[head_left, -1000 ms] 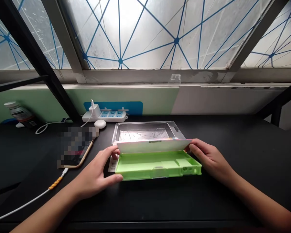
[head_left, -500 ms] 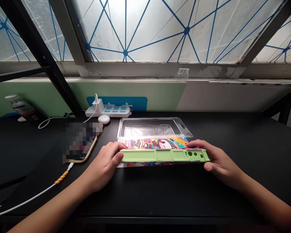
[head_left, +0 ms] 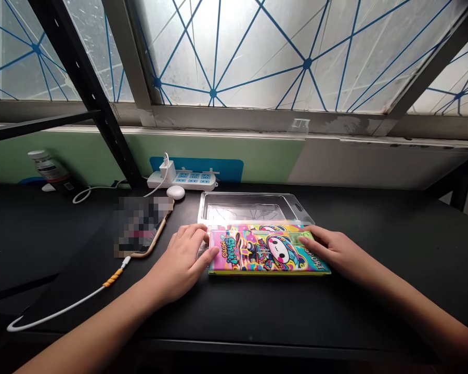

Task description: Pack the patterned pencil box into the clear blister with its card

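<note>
A pencil case [head_left: 269, 252] with a bright cartoon print on its top and a light green edge lies low over the black table. My left hand [head_left: 185, 259] grips its left end, the thumb at the printed face and the fingers behind. At the right end, my right hand [head_left: 335, 252] has its thumb on top, near a small green patch, while the fingers curl over the far edge. A strip of similarly printed card shows just behind the case. Beyond that lies a clear plastic package tray [head_left: 253, 195], whose near edge touches or almost touches the card.
Left of my hands is a blurred-out phone [head_left: 142, 228] with a white charging cable [head_left: 62, 311]. A power strip [head_left: 195, 179], a round white object [head_left: 176, 192] and a white-capped bottle [head_left: 50, 169] stand toward the wall. A black metal post [head_left: 89, 93] slants at left.
The pencil case has been tipped from its green side, which faced me, so its printed top now faces up. Both hands keep hold of its ends. The camera view has shifted slightly.
</note>
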Demonstrator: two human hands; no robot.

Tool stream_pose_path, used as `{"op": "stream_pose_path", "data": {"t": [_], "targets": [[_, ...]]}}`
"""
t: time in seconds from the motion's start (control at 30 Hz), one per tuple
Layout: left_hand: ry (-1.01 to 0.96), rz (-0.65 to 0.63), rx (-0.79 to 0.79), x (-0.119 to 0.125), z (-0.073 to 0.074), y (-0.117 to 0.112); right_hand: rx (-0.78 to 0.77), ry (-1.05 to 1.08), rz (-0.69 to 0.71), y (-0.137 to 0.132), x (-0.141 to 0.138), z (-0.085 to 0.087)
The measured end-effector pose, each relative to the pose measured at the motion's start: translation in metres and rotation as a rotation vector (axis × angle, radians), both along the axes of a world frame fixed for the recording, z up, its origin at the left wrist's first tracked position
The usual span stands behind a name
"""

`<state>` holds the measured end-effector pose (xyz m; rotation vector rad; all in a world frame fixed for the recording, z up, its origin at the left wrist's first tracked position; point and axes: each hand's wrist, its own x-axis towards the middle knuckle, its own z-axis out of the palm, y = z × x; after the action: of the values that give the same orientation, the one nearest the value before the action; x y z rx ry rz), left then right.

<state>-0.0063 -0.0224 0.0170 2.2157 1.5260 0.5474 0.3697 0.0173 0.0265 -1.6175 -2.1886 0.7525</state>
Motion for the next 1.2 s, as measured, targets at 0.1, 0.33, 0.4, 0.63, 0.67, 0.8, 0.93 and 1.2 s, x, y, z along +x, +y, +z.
{"op": "stream_pose_path", "data": {"t": [0.1,0.33,0.4,0.63,0.67,0.8,0.93,1.2], "targets": [[0.015,-0.005,0.008,-0.004,-0.003,0.0,0.129,-0.155,-0.026,0.003,-0.004,0.001],[0.066,-0.09,0.002,-0.01,-0.004,-0.002,0.585,-0.296,0.131,-0.008,-0.045,0.013],[0.069,-0.087,0.017,-0.009,-0.004,-0.002,0.588,-0.296,0.228,-0.011,-0.067,0.016],[-0.003,-0.089,0.051,-0.01,-0.003,0.0,0.574,-0.305,0.296,-0.002,-0.118,0.01],[-0.014,-0.09,0.048,-0.01,-0.003,0.001,0.579,-0.299,0.291,0.0,-0.12,0.008],[-0.041,-0.103,0.047,-0.012,-0.001,0.003,0.668,-0.271,0.273,0.004,-0.12,0.004],[-0.017,-0.118,0.048,-0.01,0.001,0.005,0.933,-0.213,0.198,0.006,-0.121,0.005],[0.022,-0.091,0.006,-0.01,0.0,0.005,1.178,-0.175,0.415,-0.016,-0.104,0.025]]}}
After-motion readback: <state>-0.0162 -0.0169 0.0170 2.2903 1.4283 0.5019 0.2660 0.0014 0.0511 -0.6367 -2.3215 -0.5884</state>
